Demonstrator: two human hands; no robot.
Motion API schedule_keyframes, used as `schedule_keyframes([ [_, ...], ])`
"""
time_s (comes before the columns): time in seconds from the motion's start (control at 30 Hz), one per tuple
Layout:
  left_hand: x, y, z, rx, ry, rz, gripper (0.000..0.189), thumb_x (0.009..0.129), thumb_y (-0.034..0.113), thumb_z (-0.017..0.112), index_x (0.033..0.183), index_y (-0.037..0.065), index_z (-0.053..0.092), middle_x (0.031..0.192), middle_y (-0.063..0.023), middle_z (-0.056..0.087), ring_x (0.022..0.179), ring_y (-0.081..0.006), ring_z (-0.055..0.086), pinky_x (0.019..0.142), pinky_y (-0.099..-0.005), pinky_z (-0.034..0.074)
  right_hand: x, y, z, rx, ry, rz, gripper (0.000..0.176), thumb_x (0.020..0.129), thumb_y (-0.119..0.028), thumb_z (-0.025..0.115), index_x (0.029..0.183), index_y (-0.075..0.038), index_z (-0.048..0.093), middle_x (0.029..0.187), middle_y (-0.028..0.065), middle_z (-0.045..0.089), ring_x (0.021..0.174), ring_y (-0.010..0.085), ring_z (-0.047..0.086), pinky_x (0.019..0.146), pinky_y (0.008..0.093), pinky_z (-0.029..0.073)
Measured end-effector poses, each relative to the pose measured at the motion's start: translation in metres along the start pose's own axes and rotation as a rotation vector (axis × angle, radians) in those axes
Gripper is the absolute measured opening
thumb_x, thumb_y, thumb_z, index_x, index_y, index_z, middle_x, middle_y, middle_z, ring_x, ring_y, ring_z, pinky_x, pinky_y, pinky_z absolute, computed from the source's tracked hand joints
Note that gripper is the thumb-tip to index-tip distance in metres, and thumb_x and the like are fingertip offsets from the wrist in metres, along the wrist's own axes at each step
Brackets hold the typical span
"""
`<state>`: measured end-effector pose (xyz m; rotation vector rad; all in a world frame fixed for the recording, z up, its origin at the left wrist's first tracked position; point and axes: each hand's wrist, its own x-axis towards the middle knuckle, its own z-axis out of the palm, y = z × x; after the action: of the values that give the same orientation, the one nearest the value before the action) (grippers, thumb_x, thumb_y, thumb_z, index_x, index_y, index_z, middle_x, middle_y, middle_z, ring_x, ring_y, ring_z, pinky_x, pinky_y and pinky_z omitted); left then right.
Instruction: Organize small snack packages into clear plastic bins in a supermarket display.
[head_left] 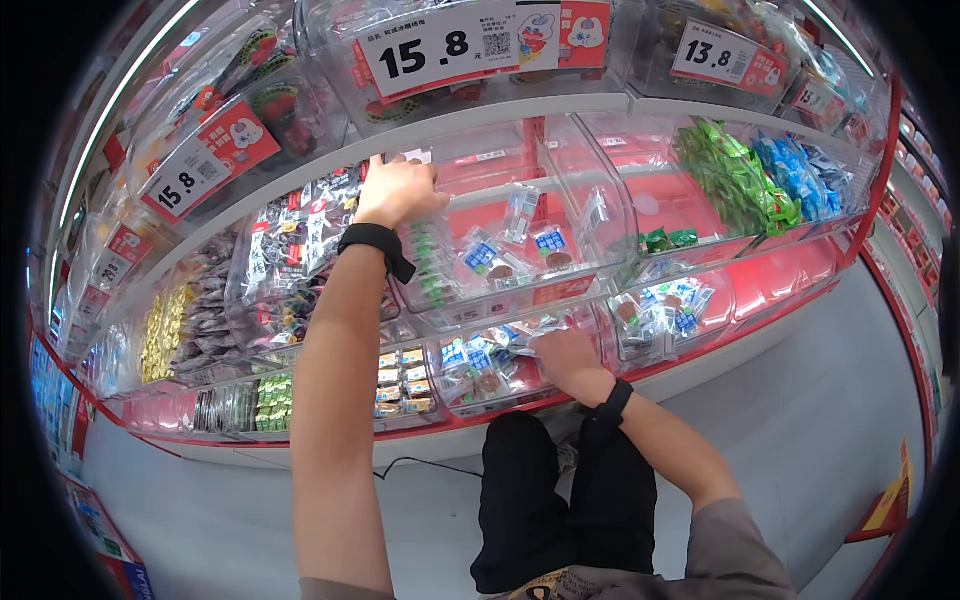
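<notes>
My left hand (400, 192) reaches up to the top edge of the upper clear plastic bin (500, 296), between black snack packages (292, 232) and small clear packets with blue-and-white labels (482, 253). Its fingers are bent; whatever they grip is hidden. Lower down, my right hand (572, 362) is inside a clear bin on the bottom tier, fingers curled down at small clear packets (480, 360) like those above. A packet shows at its fingertips, partly covered by the hand. Both wrists wear dark bands.
Price signs (430, 52) front the top shelf. Green packets (735, 180) and blue packets (795, 185) stand in the right bin. Gold-wrapped pieces (168, 335) lie at left. A black cable (430, 462) runs along the grey floor (780, 420) by the shelf base.
</notes>
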<state>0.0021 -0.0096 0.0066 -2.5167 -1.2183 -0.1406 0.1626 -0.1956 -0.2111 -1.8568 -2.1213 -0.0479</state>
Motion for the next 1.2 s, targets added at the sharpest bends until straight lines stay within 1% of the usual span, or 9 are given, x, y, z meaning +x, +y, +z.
schedule_keyframes([
  [0.13, 0.000, -0.001, 0.000, 0.002, 0.014, 0.005, 0.036, 0.078, 0.035, 0.054, 0.102, 0.010, 0.066, 0.099, -0.0134, 0.067, 0.106, -0.0263, 0.058, 0.105, -0.0507, 0.023, -0.016, 0.003, -0.045, 0.121, 0.057, -0.160, 0.030, 0.073, -0.002, 0.056, 0.099, -0.008, 0.069, 0.081, 0.0139, 0.066, 0.077, 0.0318, 0.064, 0.069, 0.0410, 0.050],
  [0.37, 0.001, -0.003, 0.005, 0.016, 0.035, 0.003, 0.036, 0.078, 0.034, 0.054, 0.101, 0.010, 0.067, 0.099, -0.0127, 0.067, 0.105, -0.0262, 0.058, 0.105, -0.0503, 0.023, -0.038, -0.006, -0.152, 0.470, -0.033, -0.395, 0.033, 0.069, 0.003, 0.067, 0.100, -0.008, 0.069, 0.093, 0.0129, 0.069, 0.083, 0.0287, 0.066, 0.074, 0.0369, 0.052],
  [0.47, 0.001, -0.002, 0.004, 0.012, 0.025, 0.005, 0.036, 0.078, 0.034, 0.054, 0.102, 0.010, 0.066, 0.101, -0.0116, 0.067, 0.106, -0.0257, 0.058, 0.105, -0.0508, 0.023, -0.029, -0.008, -0.194, 0.554, 0.211, -0.256, 0.035, 0.067, 0.006, 0.068, 0.099, -0.007, 0.070, 0.100, 0.0111, 0.069, 0.087, 0.0267, 0.067, 0.075, 0.0357, 0.053],
  [0.63, 0.000, 0.000, 0.003, 0.017, 0.027, 0.020, 0.036, 0.078, 0.035, 0.054, 0.102, 0.011, 0.066, 0.103, -0.0102, 0.067, 0.108, -0.0248, 0.057, 0.104, -0.0512, 0.024, 0.041, 0.002, -0.197, 0.084, 0.650, -0.311, 0.026, 0.069, -0.008, 0.071, 0.095, -0.007, 0.067, 0.092, 0.0101, 0.067, 0.085, 0.0257, 0.064, 0.072, 0.0364, 0.050],
  [0.83, 0.001, 0.000, 0.002, 0.031, 0.020, -0.015, 0.037, 0.078, 0.035, 0.054, 0.103, 0.011, 0.066, 0.104, -0.0113, 0.067, 0.109, -0.0250, 0.057, 0.103, -0.0510, 0.027, 0.049, -0.017, -0.176, -0.020, 0.799, -0.463, 0.019, 0.068, -0.010, 0.073, 0.083, -0.005, 0.064, 0.090, 0.0080, 0.063, 0.085, 0.0274, 0.059, 0.073, 0.0359, 0.049],
  [0.93, 0.000, 0.000, 0.003, 0.005, 0.026, -0.008, 0.036, 0.078, 0.035, 0.054, 0.103, 0.011, 0.066, 0.103, -0.0108, 0.067, 0.108, -0.0250, 0.057, 0.104, -0.0519, 0.025, 0.015, -0.030, -0.141, 0.240, 0.482, -0.537, 0.013, 0.073, -0.009, 0.068, 0.084, -0.004, 0.062, 0.086, 0.0092, 0.063, 0.082, 0.0269, 0.059, 0.071, 0.0367, 0.048],
  [1.0, -0.001, 0.000, 0.002, 0.017, 0.006, 0.002, 0.036, 0.078, 0.035, 0.054, 0.103, 0.011, 0.066, 0.102, -0.0104, 0.067, 0.107, -0.0250, 0.057, 0.105, -0.0523, 0.024, 0.007, -0.032, -0.100, 0.233, -0.053, -0.528, 0.020, 0.074, -0.011, 0.065, 0.093, -0.003, 0.062, 0.097, 0.0114, 0.060, 0.087, 0.0280, 0.059, 0.071, 0.0398, 0.048],
  [1.1, 0.002, 0.000, 0.006, 0.008, 0.019, 0.009, 0.036, 0.078, 0.035, 0.054, 0.103, 0.012, 0.066, 0.103, -0.0095, 0.067, 0.107, -0.0249, 0.058, 0.105, -0.0525, 0.023, 0.005, -0.015, -0.018, 0.215, 0.213, -0.481, 0.033, 0.074, -0.012, 0.064, 0.106, -0.005, 0.058, 0.104, 0.0139, 0.059, 0.094, 0.0297, 0.059, 0.071, 0.0418, 0.049],
  [1.2, 0.003, -0.001, 0.005, 0.003, 0.015, -0.015, 0.037, 0.079, 0.035, 0.054, 0.104, 0.012, 0.066, 0.107, -0.0093, 0.067, 0.109, -0.0242, 0.056, 0.104, -0.0510, 0.024, 0.013, -0.011, 0.010, -0.065, 0.102, -0.301, 0.043, 0.075, -0.014, 0.062, 0.117, -0.007, 0.053, 0.109, 0.0147, 0.057, 0.100, 0.0351, 0.057, 0.069, 0.0474, 0.049],
])
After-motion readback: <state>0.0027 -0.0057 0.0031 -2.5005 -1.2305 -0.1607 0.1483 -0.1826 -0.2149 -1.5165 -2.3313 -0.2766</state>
